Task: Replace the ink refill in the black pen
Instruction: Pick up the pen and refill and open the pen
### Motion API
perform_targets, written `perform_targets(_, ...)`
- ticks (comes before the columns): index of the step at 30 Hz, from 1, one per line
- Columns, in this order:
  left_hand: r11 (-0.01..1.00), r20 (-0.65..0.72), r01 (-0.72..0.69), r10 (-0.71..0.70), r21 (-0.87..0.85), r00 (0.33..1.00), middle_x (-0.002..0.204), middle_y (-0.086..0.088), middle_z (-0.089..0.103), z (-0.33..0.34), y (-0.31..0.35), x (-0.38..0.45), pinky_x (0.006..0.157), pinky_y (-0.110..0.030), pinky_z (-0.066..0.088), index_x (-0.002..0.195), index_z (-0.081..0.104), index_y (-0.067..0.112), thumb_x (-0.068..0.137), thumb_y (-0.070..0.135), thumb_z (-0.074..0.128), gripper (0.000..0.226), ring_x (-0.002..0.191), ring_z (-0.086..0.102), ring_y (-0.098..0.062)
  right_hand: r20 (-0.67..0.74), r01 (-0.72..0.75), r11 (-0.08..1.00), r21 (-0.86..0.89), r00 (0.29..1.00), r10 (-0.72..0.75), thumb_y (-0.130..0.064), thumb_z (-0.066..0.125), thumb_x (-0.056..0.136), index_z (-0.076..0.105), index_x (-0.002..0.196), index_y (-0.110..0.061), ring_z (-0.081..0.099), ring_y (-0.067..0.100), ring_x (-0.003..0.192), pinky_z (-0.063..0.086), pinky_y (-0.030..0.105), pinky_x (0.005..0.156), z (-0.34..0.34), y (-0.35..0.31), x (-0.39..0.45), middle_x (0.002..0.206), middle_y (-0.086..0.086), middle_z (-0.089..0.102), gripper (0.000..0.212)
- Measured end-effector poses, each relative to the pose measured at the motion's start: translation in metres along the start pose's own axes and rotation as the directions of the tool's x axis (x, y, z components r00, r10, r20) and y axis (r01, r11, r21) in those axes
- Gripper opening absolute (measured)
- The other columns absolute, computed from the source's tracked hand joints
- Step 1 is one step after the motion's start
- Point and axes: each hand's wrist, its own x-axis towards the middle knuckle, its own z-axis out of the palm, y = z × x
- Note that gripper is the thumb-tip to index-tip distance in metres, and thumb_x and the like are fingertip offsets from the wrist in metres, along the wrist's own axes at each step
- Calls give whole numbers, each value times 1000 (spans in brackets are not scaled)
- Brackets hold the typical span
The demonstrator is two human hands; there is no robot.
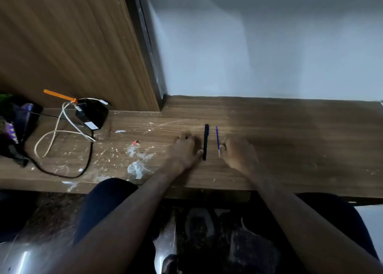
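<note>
The black pen (206,141) lies on the wooden desk (290,139), pointing away from me. Just right of it lies a thin blue ink refill (217,140) with a pale near end. My left hand (184,149) rests palm down on the desk left of the pen, its thumb touching the pen's near end. My right hand (238,153) rests on the desk right of the refill, a fingertip against the refill's near end. Neither hand has lifted anything.
At the desk's left lie a black power adapter (91,113) with a black cord, a looped white cable (60,132), an orange tool (60,96) and a dark bag (14,126). White paint splatters (136,166) mark the desk. A wooden panel (72,46) and a white wall stand behind.
</note>
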Motion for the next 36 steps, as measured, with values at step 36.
perform_targets(36, 842, -201, -335, 274, -423, 941, 86, -15, 66, 20, 7, 26, 80, -46, 48, 107, 59, -3, 114, 19, 39, 30, 79, 61, -31, 160, -173, 231, 958, 984, 73, -13, 75, 98, 72, 111, -2, 69, 13, 79, 59, 27, 80, 11, 9, 51, 95, 12, 74, 17)
